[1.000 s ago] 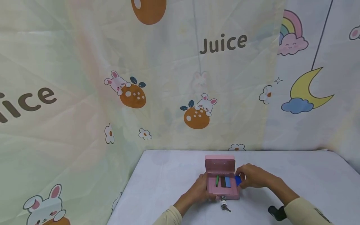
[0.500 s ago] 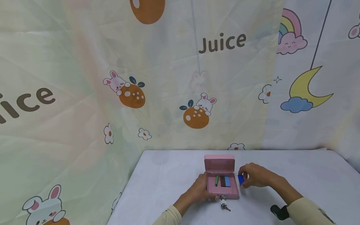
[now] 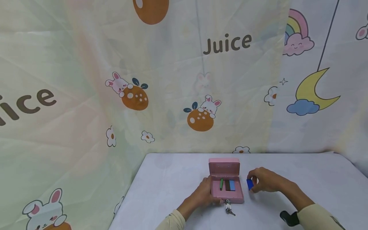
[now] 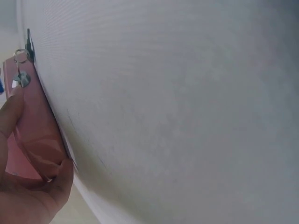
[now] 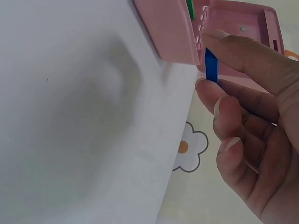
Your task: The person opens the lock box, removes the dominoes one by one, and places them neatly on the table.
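Note:
A pink metal cash box (image 3: 228,199) stands on the table with its lid raised. My left hand (image 3: 203,193) grips its left side, the thumb along the front near the lock (image 4: 22,78). Keys on a ring (image 3: 229,211) hang from that lock. Inside the box lie a thin green block (image 3: 221,184), a dark brown block (image 3: 227,185) and a light blue block (image 3: 232,185). Off the box's right side, my right hand (image 3: 266,180) pinches a flat dark blue block (image 5: 212,65) between thumb and fingertip, above the table and apart from the box.
The table (image 3: 172,179) wears a white covering. Behind it hangs a printed cloth backdrop (image 3: 172,64) with rabbits, fruit and flowers. A black device (image 3: 289,218) sits beside my right sleeve (image 3: 319,217).
My right hand has moved right with the dark blue block, from against the box's right edge to a gap away from it. The left hand keeps its hold on the box.

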